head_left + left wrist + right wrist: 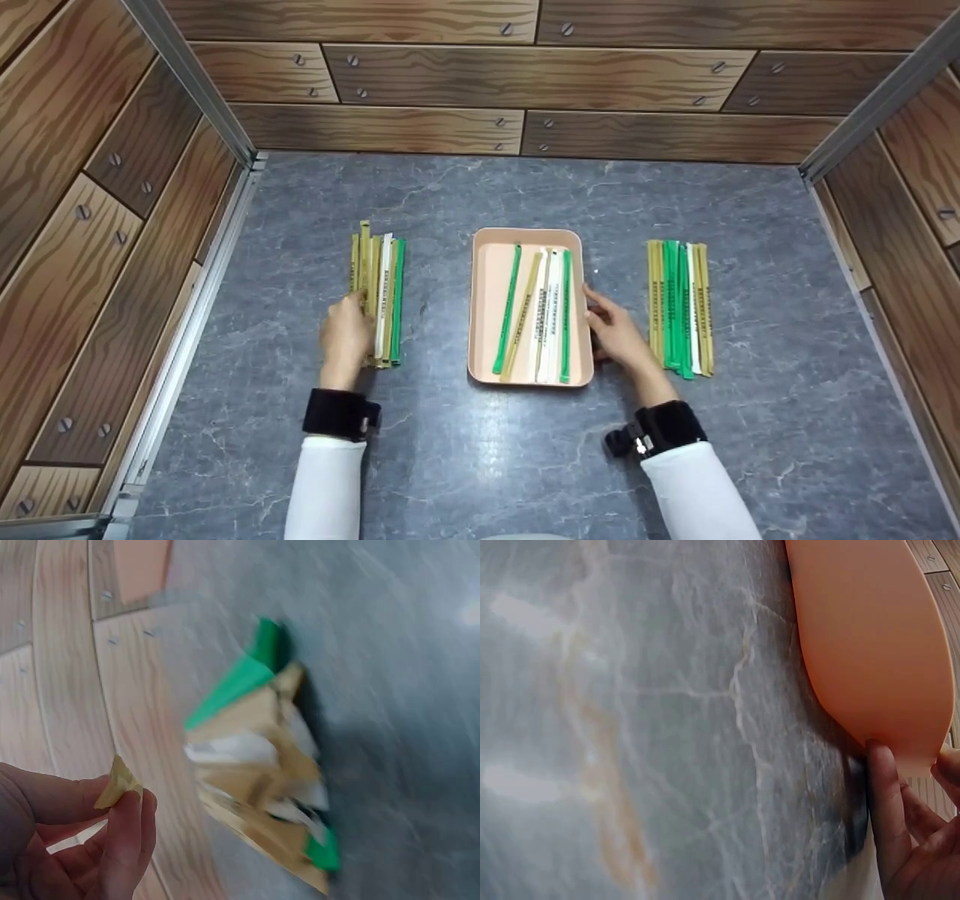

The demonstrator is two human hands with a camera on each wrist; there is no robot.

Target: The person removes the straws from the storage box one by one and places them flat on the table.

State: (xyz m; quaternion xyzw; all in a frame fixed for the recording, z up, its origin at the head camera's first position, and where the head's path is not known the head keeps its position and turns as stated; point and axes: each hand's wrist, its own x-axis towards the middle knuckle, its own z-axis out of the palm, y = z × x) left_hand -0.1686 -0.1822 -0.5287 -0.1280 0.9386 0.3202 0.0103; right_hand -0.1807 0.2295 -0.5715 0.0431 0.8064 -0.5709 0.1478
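Note:
My left hand (347, 330) pinches the end of a tan stick packet (118, 786) between thumb and fingers. The rest of that packet is mostly hidden in the left wrist view. Directly beside this hand lies the left row of tan, white and green stick packets (386, 300). At centre stands a peach tray (480, 237) holding several green, tan and white stick packets (553, 315). My right hand (619, 330) touches the tray's right side, its fingers stretched against the outer wall (877, 652) close to the rim.
Another row of tan, green and white stick packets (679, 307) lies right of the tray, past my right hand. Wood-patterned panels (450, 75) enclose the grey marbled tabletop (435, 450) at the back and both sides, with metal posts at the corners.

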